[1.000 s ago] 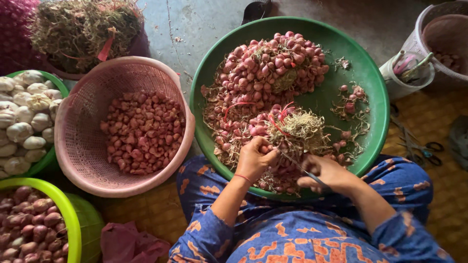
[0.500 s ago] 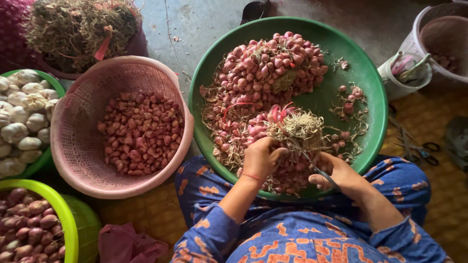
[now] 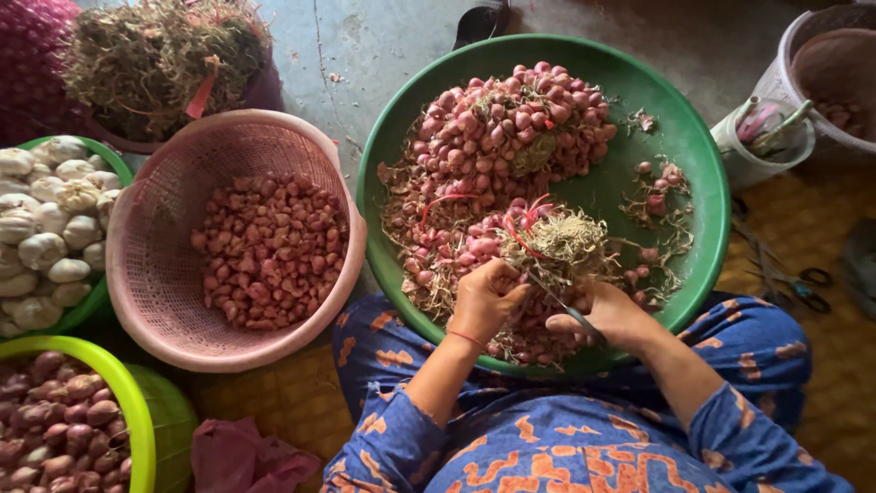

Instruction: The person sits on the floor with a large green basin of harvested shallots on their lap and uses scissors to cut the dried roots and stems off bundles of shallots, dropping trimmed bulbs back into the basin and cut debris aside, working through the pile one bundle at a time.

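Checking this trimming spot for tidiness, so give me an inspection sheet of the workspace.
Surface: bare concrete floor, woven mat at right.
Job's things: green basin of untrimmed shallots; rooty bunch in left hand; small knife in right hand.
Clutter: pink basket of trimmed shallots, garlic bowl, root heap, scissors, white cup of tools.
Grippers: both hands closed, working over the basin.
Cables: nothing seen.
Surroundings: lime bowl of shallots, bucket, sandal.

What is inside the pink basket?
The pink basket holds a heap of small, trimmed red shallots, filling only its bottom. The woven wall above them is bare. Whatever lies beneath the heap, and the basket's floor, is covered.
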